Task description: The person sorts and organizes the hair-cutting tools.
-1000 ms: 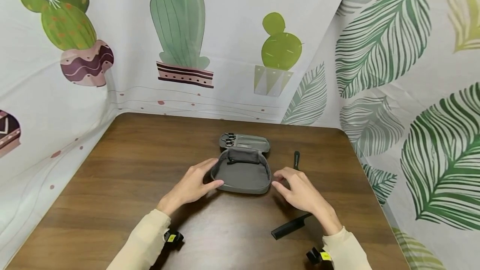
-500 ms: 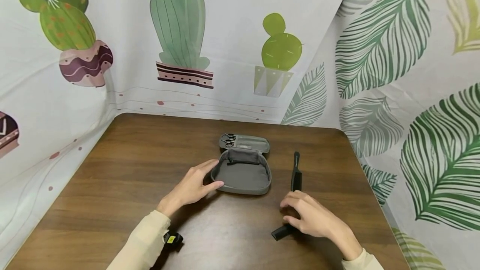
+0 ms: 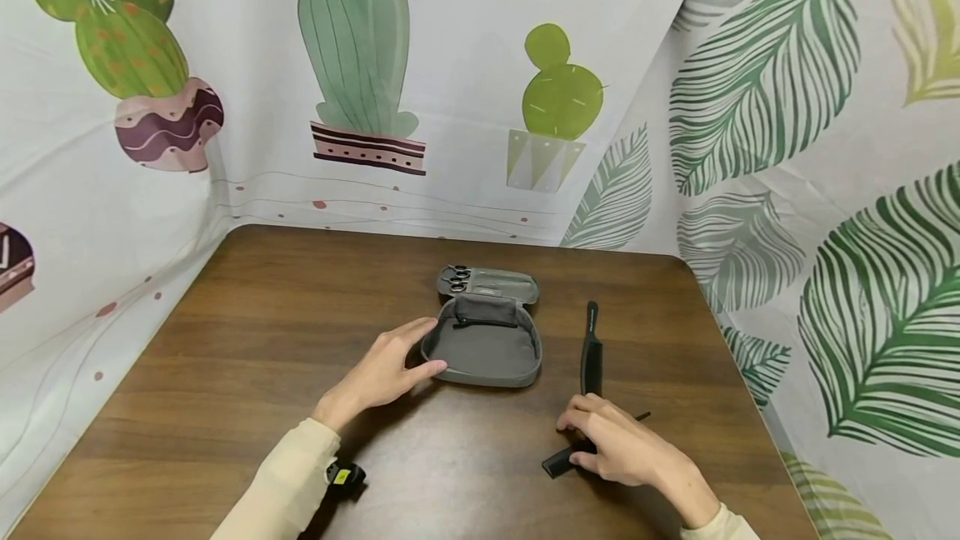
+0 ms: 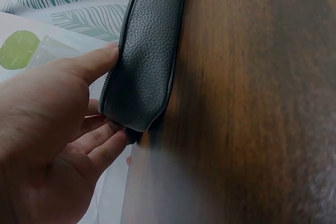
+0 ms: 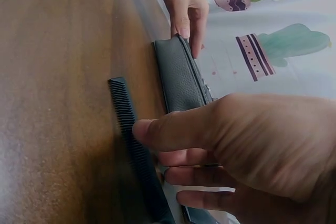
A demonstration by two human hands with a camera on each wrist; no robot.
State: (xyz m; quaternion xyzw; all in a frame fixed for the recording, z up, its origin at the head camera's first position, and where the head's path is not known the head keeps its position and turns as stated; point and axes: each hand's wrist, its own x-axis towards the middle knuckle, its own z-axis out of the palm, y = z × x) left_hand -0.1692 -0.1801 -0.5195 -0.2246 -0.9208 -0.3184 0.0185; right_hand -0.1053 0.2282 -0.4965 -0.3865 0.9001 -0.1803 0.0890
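A grey zip case (image 3: 487, 377) with a pebbled outside lies unfolded at the middle of the table. My left hand (image 3: 386, 369) holds its left end, thumb on the front rim and fingers round the side; the left wrist view shows the thumb (image 4: 100, 61) at the zip edge. Under my right hand (image 3: 622, 444) lies a black comb (image 5: 125, 108) with a thin tail. My right thumb (image 5: 152, 132) is on its toothed side and the fingers are on the other side, pinching it. The palm hides the comb's middle in the head view.
A second black comb (image 3: 592, 357), with a wide handle, lies lengthwise right of the case, just beyond my right fingers. Scissors (image 3: 457, 277) sit in the case's flap (image 3: 506, 283). Printed cloth (image 3: 465, 65) hangs behind the wooden table (image 3: 300, 273).
My right hand has left the right side of the case and come down and toward me onto the tailed comb, uncovering the second comb. The left hand and the case stay put.
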